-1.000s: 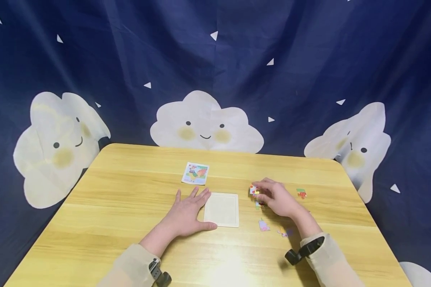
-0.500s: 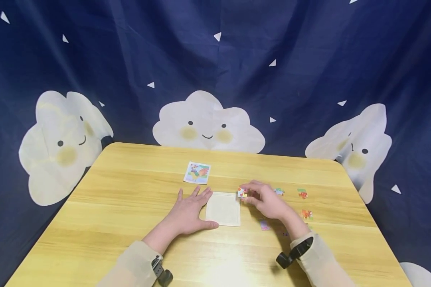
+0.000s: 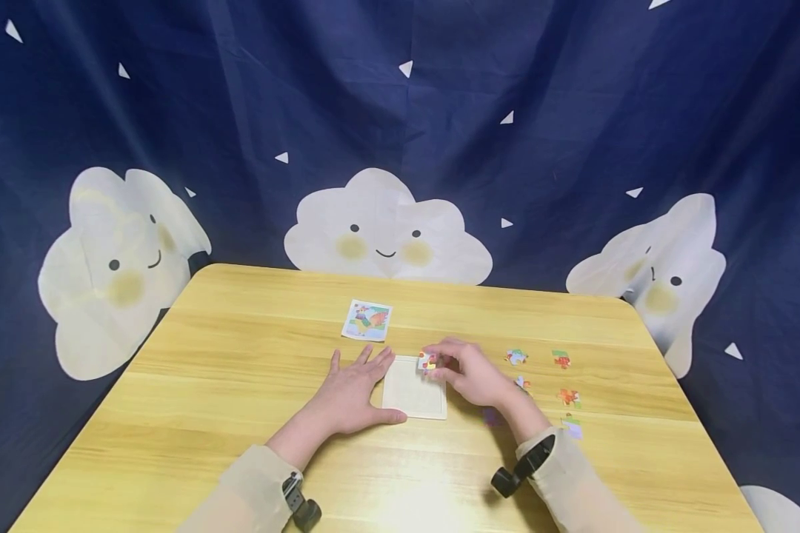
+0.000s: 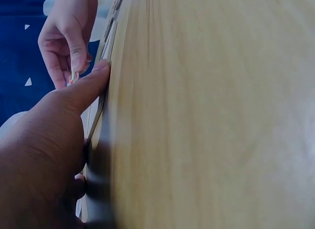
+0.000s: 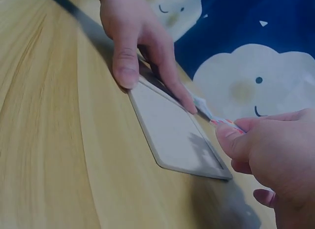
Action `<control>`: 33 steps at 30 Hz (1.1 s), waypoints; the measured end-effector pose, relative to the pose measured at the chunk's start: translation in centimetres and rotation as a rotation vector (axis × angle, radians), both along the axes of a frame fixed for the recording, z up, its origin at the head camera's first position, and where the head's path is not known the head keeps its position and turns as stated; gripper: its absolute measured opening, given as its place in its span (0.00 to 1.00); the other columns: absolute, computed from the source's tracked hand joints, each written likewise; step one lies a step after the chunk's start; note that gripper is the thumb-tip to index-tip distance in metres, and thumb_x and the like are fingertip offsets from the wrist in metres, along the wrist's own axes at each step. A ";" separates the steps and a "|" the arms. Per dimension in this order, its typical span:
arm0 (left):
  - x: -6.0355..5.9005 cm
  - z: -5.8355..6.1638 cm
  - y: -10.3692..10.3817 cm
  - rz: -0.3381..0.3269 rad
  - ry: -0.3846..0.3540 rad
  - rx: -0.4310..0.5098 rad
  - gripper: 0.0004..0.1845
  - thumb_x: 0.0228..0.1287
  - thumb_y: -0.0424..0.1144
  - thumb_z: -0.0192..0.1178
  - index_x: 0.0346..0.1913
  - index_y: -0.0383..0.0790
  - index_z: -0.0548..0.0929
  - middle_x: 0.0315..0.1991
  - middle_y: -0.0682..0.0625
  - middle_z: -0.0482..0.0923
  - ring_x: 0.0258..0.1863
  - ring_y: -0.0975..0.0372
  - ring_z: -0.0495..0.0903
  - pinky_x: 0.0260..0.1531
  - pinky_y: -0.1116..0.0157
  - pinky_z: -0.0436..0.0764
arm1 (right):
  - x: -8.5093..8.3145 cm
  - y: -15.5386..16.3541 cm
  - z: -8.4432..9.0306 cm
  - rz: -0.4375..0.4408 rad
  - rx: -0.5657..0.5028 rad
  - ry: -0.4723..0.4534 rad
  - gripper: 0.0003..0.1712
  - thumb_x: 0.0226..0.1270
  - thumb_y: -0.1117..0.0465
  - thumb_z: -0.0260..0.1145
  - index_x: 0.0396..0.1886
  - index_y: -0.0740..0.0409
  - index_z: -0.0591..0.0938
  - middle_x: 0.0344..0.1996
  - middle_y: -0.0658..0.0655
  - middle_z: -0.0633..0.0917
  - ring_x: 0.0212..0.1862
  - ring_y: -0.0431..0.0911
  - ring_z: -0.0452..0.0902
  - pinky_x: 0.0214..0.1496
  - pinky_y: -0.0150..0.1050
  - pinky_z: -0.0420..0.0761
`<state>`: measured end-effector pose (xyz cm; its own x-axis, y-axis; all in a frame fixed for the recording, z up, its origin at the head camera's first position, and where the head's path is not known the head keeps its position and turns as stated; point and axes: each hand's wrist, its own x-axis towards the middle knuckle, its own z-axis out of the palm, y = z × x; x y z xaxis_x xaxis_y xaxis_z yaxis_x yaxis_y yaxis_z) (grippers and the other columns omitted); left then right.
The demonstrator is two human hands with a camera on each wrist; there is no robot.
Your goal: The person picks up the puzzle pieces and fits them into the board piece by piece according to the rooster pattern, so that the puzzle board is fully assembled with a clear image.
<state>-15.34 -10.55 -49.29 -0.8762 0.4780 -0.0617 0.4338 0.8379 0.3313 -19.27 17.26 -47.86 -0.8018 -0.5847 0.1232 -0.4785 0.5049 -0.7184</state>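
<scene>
A white square puzzle tray (image 3: 413,388) lies on the wooden table (image 3: 207,385). My left hand (image 3: 353,392) lies flat beside the tray's left edge, fingers spread, thumb (image 5: 123,61) against the near corner. My right hand (image 3: 463,370) pinches a small coloured puzzle piece (image 3: 427,360) between thumb and fingers, just over the tray's far right corner. The piece (image 5: 224,122) hovers a little above the tray (image 5: 172,130) in the right wrist view. The left wrist view shows my left thumb (image 4: 83,88) on the tray edge and the right hand's fingers (image 4: 66,39) beyond.
A picture card (image 3: 367,320) lies behind the tray. Several loose puzzle pieces (image 3: 563,359) are scattered on the table right of my right hand. A dark blue cloth with white clouds (image 3: 387,229) hangs behind the table.
My right hand has carried the puzzle piece leftward from the loose pieces to the tray's far right corner. The left hand has stayed flat by the tray.
</scene>
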 end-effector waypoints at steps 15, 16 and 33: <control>-0.1 0.0 0.1 0.007 0.005 -0.013 0.63 0.55 0.85 0.56 0.85 0.47 0.61 0.84 0.55 0.53 0.84 0.49 0.47 0.72 0.26 0.39 | -0.2 -2.2 -0.3 0.001 0.018 0.023 0.22 0.72 0.64 0.73 0.64 0.58 0.85 0.46 0.47 0.85 0.39 0.41 0.77 0.53 0.45 0.75; -0.1 0.0 0.2 0.006 0.006 -0.017 0.63 0.55 0.85 0.55 0.85 0.47 0.60 0.85 0.55 0.53 0.84 0.49 0.47 0.72 0.25 0.39 | -0.2 -2.3 -0.5 -0.001 0.032 0.035 0.22 0.72 0.63 0.74 0.64 0.57 0.86 0.47 0.47 0.84 0.40 0.40 0.76 0.55 0.47 0.72; -0.1 -0.3 0.2 0.001 0.026 -0.029 0.63 0.55 0.86 0.53 0.85 0.49 0.59 0.85 0.56 0.53 0.84 0.50 0.47 0.71 0.24 0.39 | -0.5 -4.2 -1.7 0.000 0.095 0.146 0.20 0.73 0.57 0.74 0.61 0.58 0.88 0.49 0.48 0.82 0.41 0.41 0.73 0.49 0.50 0.56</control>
<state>-15.46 -10.34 -49.61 -0.8783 0.4752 -0.0528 0.4408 0.8477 0.2951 -19.74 13.07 -49.54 -0.7792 -0.5996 0.1826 -0.5747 0.5672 -0.5900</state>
